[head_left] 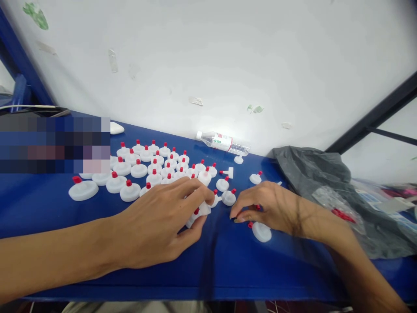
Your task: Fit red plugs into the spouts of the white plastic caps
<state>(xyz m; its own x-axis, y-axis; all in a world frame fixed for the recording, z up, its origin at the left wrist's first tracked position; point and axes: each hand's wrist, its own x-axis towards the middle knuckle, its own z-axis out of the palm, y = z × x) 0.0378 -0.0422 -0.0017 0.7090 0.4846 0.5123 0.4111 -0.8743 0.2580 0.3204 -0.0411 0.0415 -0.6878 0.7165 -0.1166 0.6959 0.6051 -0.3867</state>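
My left hand point(163, 221) rests on the blue table point(48, 208) with its fingers curled round a white cap with a red tip point(197, 214). My right hand point(267, 206) hovers low beside it, fingers pinched together on a small red piece point(257, 208) that is mostly hidden. A white cap with a red tip point(261, 231) lies just under the right hand. Several more white caps with red tips point(153, 167) stand in a cluster behind my left hand, reaching to the left.
A plastic water bottle point(224, 142) lies on its side against the white wall. A grey plastic bag point(325, 182) and a clear bag holding red pieces point(342, 213) sit at the right. The table's front edge runs below my forearms.
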